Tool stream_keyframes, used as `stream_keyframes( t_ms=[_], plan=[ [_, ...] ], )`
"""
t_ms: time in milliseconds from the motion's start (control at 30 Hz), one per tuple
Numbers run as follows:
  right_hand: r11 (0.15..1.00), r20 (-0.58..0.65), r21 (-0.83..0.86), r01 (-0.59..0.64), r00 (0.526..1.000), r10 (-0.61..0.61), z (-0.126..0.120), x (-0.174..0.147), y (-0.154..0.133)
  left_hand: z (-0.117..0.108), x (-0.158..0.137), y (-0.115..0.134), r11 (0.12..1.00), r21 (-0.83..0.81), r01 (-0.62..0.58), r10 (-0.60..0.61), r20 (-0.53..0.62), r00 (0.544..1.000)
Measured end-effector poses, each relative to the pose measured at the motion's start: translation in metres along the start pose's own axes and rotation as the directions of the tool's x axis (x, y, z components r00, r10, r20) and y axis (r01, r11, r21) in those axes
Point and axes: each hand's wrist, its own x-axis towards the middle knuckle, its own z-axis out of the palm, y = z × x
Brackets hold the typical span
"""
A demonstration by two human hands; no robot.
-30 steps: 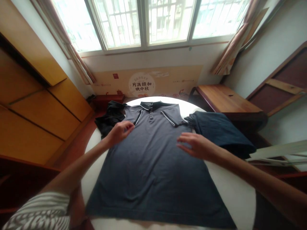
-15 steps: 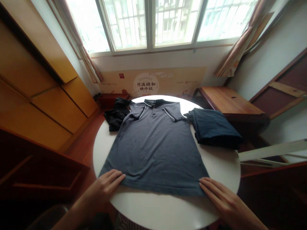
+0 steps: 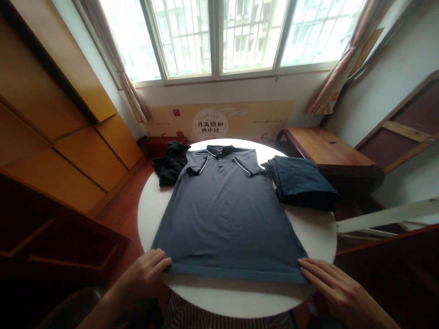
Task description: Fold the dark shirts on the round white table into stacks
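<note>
A grey-blue polo shirt (image 3: 226, 210) lies spread flat, collar at the far side and hem toward me. Its short sleeves, edged with white stripes, are folded in over the chest. My left hand (image 3: 151, 267) is closed on the left hem corner, fingers together on top of the cloth. At the opposite hem corner, my right hand (image 3: 329, 276) grips the cloth, its fingers pressed together. Both thumbs are mostly hidden. The hem runs fairly straight between the hands.
The shirt lies on a round white table (image 3: 240, 299). Black clothing (image 3: 170, 165) sits at its far left, folded dark blue clothing (image 3: 302, 183) at its right. A wooden bench or low table (image 3: 329, 146) stands beyond on the right, yellow cabinets (image 3: 78, 151) on the left.
My hands have moved apart and slightly toward me, the right hand farther right. The shirt's hem is wider and the wrinkles in its lower part have smoothed out.
</note>
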Motion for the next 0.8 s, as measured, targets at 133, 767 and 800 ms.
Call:
stream_keyframes(
  t_ms=[133,767,800],
  plan=[
    [0.999,-0.025,-0.032,0.025,0.999,-0.026,-0.005,0.007,-0.002,-0.004,-0.013,-0.003,0.996,0.017,0.089,-0.089,0.018,0.996],
    [0.816,0.24,0.534,-0.221,0.965,0.105,0.048,0.322,0.027,-0.004,0.014,-0.015,0.605,-0.449,0.657,-0.713,0.063,0.699],
    [0.808,0.309,0.504,-0.304,0.937,0.159,0.06,0.357,0.028,-0.004,0.016,-0.012,0.598,-0.493,0.632,-0.699,0.064,0.712]
  ],
)
